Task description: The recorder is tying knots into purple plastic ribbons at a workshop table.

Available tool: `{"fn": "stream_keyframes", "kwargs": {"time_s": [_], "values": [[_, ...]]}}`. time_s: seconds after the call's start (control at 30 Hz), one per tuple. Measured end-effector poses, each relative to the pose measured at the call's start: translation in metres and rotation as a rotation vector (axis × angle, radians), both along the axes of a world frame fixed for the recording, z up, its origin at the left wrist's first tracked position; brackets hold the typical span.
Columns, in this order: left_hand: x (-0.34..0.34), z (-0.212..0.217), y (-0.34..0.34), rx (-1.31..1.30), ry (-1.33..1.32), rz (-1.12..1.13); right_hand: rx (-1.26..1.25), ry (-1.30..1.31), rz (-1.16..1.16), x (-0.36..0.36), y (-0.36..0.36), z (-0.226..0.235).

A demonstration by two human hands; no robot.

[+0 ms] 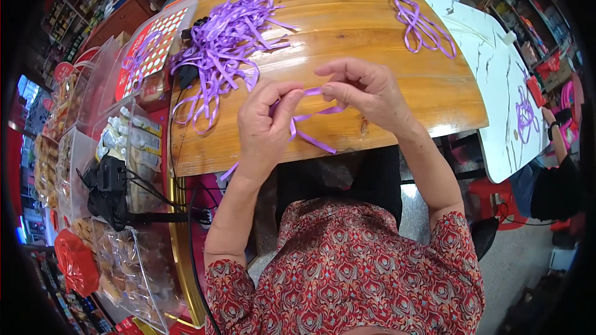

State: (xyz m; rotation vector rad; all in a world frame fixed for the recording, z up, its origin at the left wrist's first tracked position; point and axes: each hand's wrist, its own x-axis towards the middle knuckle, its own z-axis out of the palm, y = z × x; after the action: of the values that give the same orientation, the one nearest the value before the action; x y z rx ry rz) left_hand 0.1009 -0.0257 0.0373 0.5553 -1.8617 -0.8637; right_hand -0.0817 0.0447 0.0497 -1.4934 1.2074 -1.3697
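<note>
A narrow purple ribbon [313, 91] stretches between my two hands, above the near part of the wooden table. My left hand [266, 115] pinches one part of it between thumb and forefinger. Thumb and fingers of my right hand [365, 90] close on the same ribbon a short way to the right. Loose ends of it dangle below and between the hands, one reaching past my left wrist. Beyond my left hand lies a large tangled heap of purple ribbons [233, 34]. At the far right of the table rests a looped bundle of purple ribbon [423, 28].
The wooden table [347, 31] spreads before me. To its right stands a white marbled table [490, 87] with more purple ribbon [526, 116], where another person's arm [554, 133] shows. Clear plastic bins [133, 273] of packaged goods and a black device with cables [110, 180] stand at left.
</note>
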Motion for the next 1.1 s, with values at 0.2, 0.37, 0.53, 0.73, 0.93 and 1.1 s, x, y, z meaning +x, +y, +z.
{"fn": "stream_keyframes", "kwargs": {"time_s": [0.2, 0.37, 0.53, 0.73, 0.93, 1.1], "values": [[0.032, -0.015, -0.053, -0.054, -0.035, 0.253, -0.073, 0.297, -0.222, -0.053, 0.012, -0.040], [0.014, -0.044, -0.087, -0.632, -0.432, 0.532, -0.069, 0.350, -0.297, -0.054, 0.007, -0.046], [-0.060, -0.044, -0.022, -0.285, -0.145, 0.095, -0.048, 0.282, -0.241, -0.037, 0.002, -0.040], [-0.085, -0.053, -0.007, 0.729, 0.072, -0.355, -0.306, 0.529, -0.434, -0.054, 0.008, -0.039], [-0.077, -0.046, -0.030, -0.647, -0.376, 0.210, -0.222, 0.580, -0.427, -0.070, 0.016, -0.053], [-0.095, -0.041, 0.001, 0.278, -0.044, -0.208, -0.429, 0.666, -0.455, -0.053, 0.009, -0.052]]}}
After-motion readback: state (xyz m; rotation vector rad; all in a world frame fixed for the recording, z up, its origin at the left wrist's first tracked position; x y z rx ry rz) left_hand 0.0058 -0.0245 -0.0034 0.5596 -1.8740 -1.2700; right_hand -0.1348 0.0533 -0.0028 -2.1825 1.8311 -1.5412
